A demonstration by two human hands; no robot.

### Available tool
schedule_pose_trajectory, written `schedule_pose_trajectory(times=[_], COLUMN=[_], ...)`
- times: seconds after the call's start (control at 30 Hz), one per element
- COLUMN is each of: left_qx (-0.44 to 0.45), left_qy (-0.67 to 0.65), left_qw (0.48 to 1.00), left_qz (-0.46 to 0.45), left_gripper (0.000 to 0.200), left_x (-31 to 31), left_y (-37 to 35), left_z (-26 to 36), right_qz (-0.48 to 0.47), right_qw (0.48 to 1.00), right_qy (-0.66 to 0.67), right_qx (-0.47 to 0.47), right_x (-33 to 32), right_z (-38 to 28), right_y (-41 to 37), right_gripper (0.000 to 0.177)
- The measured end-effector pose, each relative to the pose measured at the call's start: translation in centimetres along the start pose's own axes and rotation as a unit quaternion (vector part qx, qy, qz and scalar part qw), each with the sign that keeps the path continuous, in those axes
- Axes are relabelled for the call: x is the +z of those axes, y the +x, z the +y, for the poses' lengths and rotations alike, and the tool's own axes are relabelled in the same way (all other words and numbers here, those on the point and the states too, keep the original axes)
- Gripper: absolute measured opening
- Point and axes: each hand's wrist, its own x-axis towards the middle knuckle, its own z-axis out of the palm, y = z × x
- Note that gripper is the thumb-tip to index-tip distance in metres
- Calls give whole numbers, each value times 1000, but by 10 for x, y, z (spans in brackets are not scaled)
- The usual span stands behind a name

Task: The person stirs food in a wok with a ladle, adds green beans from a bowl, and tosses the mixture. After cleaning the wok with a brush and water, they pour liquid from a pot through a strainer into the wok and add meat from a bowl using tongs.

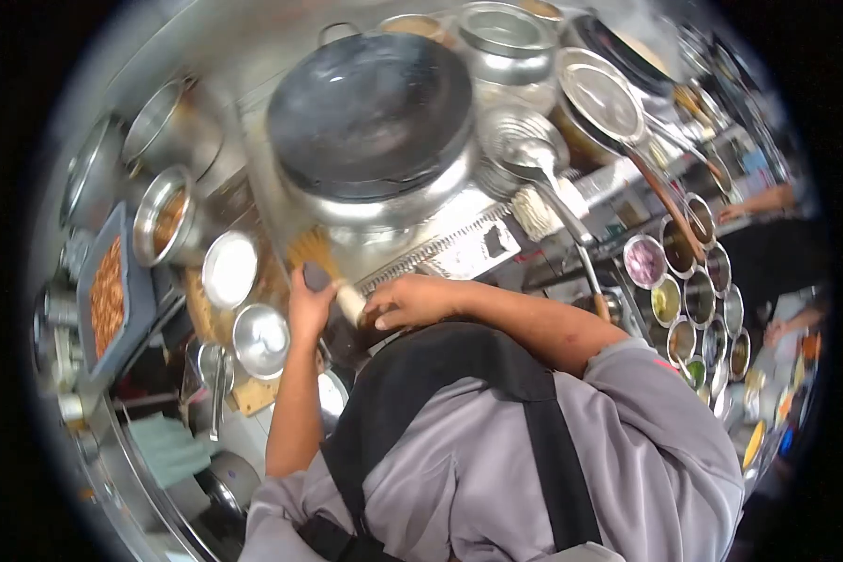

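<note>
Grey sleeves and a black apron (440, 393) fill the foreground, and both arms reach out over the steel surface (459, 245). The right hand (412, 300) is curled round the pale handle end of a bamboo wok brush (332, 276), whose straw-coloured bristles fan upward just beyond the knuckles. The left hand (304, 307) presses against the brush's neck from the other side. Whether it grips or only steadies, I cannot tell.

Just past the bristles sits the big dark wok (370, 112), which looks empty. A ladle (534, 159) lies further right of the right hand. A small bowl of white powder (229, 269) and an empty steel bowl (260, 339) stand close outside the left hand.

To my eye, this goes best with the right hand low and firm on the handle and the left keeping the bundle tight. The bristles should be kept clear of that open powder bowl so nothing flicks into it.
</note>
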Motion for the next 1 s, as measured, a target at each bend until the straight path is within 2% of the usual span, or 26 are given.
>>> schedule_pose_trajectory(times=[0.03, 0.07, 0.13, 0.17, 0.2, 0.23, 0.27, 0.3, 0.33, 0.4, 0.47, 0.5, 0.53, 0.6, 0.7, 0.8, 0.83, 0.87, 0.9, 0.93, 1.0], left_qx=[17, 33, 80, 69, 56, 63, 68, 81, 92, 99, 92, 90, 92, 21, 30, 36, 37, 38, 49, 41, 42], left_qy=[65, 127, 85, 82, 80, 83, 81, 69, 57, 39, -40, -60, -60, -108, -120, -148, -148, -149, -159, -157, -149], left_qw=[998, 991, 993, 994, 995, 994, 994, 993, 989, 986, 985, 985, 984, 986, 987, 984, 986, 987, 985, 986, 988], left_qz=[-21, -38, -22, -16, -8, 9, 6, 53, 103, 128, 138, 138, 141, 123, 106, 90, 69, 47, 35, 42, 4], left_gripper=[71, 70, 68, 67, 67, 67, 67, 68, 68, 69, 70, 70, 70, 69, 67, 67, 68, 68, 69, 69, 69], left_x=[4, 8, 17, 15, 11, 8, 4, 2, 3, 2, 1, 3, 7, 21, 62, 102, 113, 120, 134, 138, 147], left_y=[-3, -7, -5, -8, -11, -19, -24, -29, -34, -36, -36, -37, -40, -44, -48, -63, -69, -72, -70, -74, -84], left_z=[-5, -11, -30, -29, -26, -21, -17, -13, -10, -13, -7, 4, 17, 44, 75, 111, 128, 139, 127, 137, 153], right_qz=[42, 111, 265, 329, 421, 496, 535, 564, 603, 599, 588, 548, 552, 444, 475, 465, 459, 467, 459, 444, 475], right_qw=[994, 991, 964, 940, 894, 845, 782, 734, 706, 603, 487, 488, 488, 688, 739, 788, 793, 783, 749, 727, 692], right_qy=[91, 73, 4, -62, -82, -42, -183, -288, -256, -413, -503, -504, -504, -238, -54, 79, 81, 242, 396, 490, 526], right_qx=[43, 19, -17, 65, 130, 194, 264, 244, 270, 328, 406, 455, 452, 522, 475, 396, 392, 333, 267, 184, 137], right_x=[-5, -10, -29, -43, -57, -72, -90, -106, -116, -133, -153, -161, -170, -191, -189, -198, -199, -198, -195, -190, -179], right_z=[-17, -15, -12, -5, 9, -5, 10, 35, 33, 14, 57, 82, 97, 116, 104, 127, 129, 129, 129, 131, 147], right_y=[-22, -43, -93, -125, -157, -192, -234, -278, -313, -363, -420, -448, -463, -486, -469, -473, -469, -465, -461, -458, -447], right_gripper=[39, 39, 37, 37, 36, 38, 38, 36, 36, 38, 40, 45, 45, 53, 59, 49, 49, 44, 40, 32, 30])
